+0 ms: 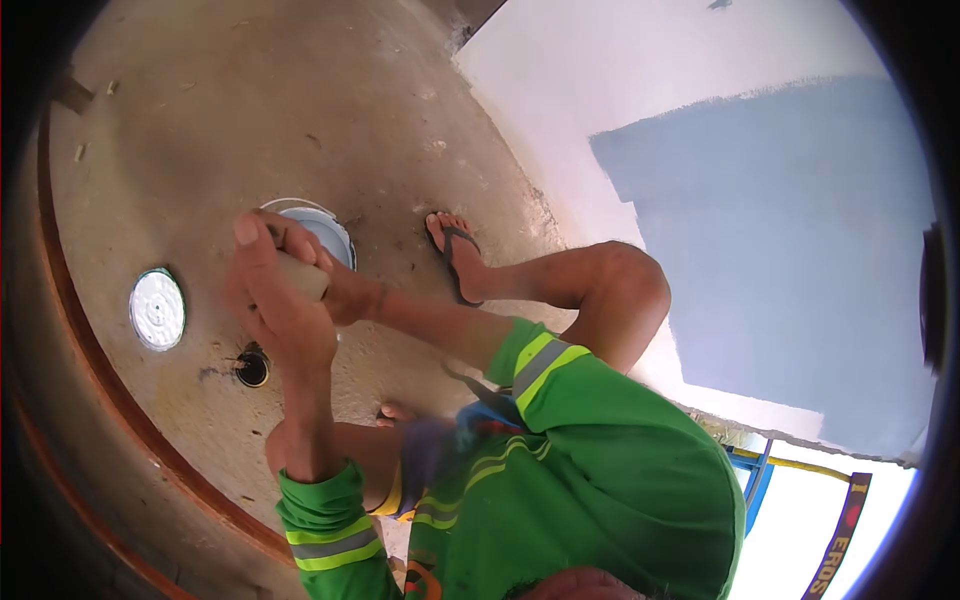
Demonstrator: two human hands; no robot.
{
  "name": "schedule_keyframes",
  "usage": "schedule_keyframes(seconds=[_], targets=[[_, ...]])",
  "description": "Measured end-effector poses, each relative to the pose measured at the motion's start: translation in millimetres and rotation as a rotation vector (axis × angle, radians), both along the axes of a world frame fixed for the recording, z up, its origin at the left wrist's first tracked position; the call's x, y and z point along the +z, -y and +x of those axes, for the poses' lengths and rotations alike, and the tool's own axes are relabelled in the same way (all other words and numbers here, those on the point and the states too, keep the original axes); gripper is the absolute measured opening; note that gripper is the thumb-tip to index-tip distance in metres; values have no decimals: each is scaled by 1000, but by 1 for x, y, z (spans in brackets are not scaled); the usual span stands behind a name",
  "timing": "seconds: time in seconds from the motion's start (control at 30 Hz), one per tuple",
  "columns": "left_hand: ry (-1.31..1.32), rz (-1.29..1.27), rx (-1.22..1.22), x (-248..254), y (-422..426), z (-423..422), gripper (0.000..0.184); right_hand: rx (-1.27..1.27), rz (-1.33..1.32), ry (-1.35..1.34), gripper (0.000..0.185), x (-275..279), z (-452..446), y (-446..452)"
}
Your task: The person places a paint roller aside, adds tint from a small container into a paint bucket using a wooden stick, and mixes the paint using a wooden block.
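My left hand and my right hand are closed together in front of me. Between them is a pale, block-like thing, partly covered by the fingers; its kind cannot be made out. Just behind the hands, on the floor, stands a paint bucket with a wire handle and light grey-blue paint inside. The hands hide part of the bucket.
A round white lid lies on the bare floor at the left. A small dark round container is near my left knee. On the right, a white wall carries a grey-blue painted patch. My sandalled foot rests by it.
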State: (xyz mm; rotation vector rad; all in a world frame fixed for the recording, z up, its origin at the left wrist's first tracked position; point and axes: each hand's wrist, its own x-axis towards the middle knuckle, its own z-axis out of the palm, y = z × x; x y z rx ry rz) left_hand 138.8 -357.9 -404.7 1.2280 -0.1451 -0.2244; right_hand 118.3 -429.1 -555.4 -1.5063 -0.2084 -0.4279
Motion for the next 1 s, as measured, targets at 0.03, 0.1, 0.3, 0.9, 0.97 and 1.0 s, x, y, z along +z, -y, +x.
schedule_keyframes(seconds=[0.03, 0.1, 0.3, 0.9, 0.97, 1.0], targets=[[16, -22, -6, 3, 5, -4, 45, 26, 8, -27, 33, 8, 0, 7], [80, -11, 10, -5, 4, -1, 46, 63, 18, -73, 32, 20, 8, 19], [56, 23, 117, -6, -9, 16, 47, 13, -7, -88, 24, 2, 19, -21], [402, 90, 154, -7, 22, -4, 33, -62, -186, -317, 7, 12, -8, 27], [395, 110, 189, -6, 13, 7, 34, -137, -133, -327, 7, 18, 9, 1], [362, 104, 179, -6, 8, 11, 34, -118, -79, -320, 6, 19, 16, -14]])
